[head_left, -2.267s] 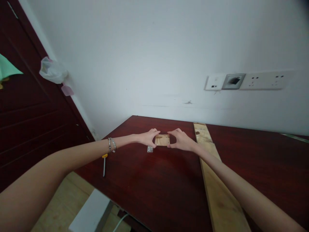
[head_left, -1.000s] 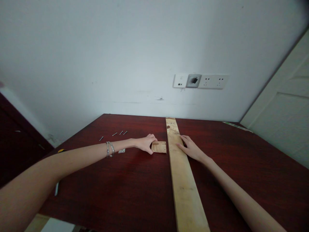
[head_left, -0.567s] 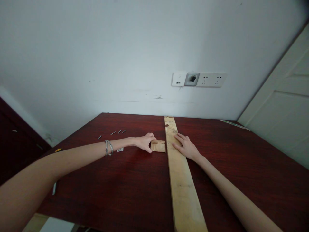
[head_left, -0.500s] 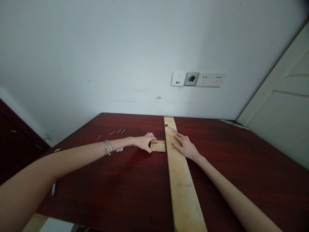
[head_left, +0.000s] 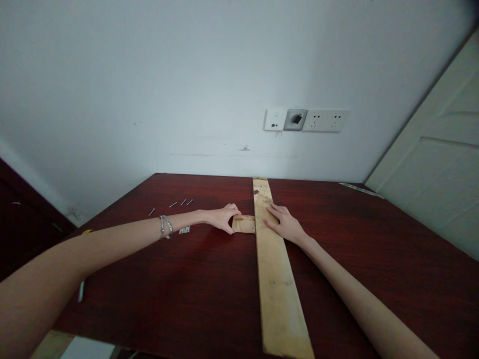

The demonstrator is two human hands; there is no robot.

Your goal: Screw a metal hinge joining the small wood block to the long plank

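A long pale wooden board (head_left: 277,284) lies lengthwise on the dark red table (head_left: 179,294), its far end close to the wall. My right hand (head_left: 287,224) rests on the board's right side, fingers spread and thumb laid across the top. My left hand (head_left: 223,218) grips a short wooden block (head_left: 245,225) at its left end, between thumb and fingers. The block's right end meets the board's left edge, at about a right angle to it. A silver bracelet (head_left: 166,227) is on my left wrist.
Several screws (head_left: 183,202) lie on the table's far left, with a small metal plate (head_left: 184,230) beside my left forearm. A metal tool shaft (head_left: 81,291) shows partly under that arm. A wall with sockets (head_left: 325,120) bounds the back, a white door (head_left: 441,164) the right.
The small gap between block and board has closed, and they now touch. The board's near end has shifted slightly left and away from me. Both hands keep their places.
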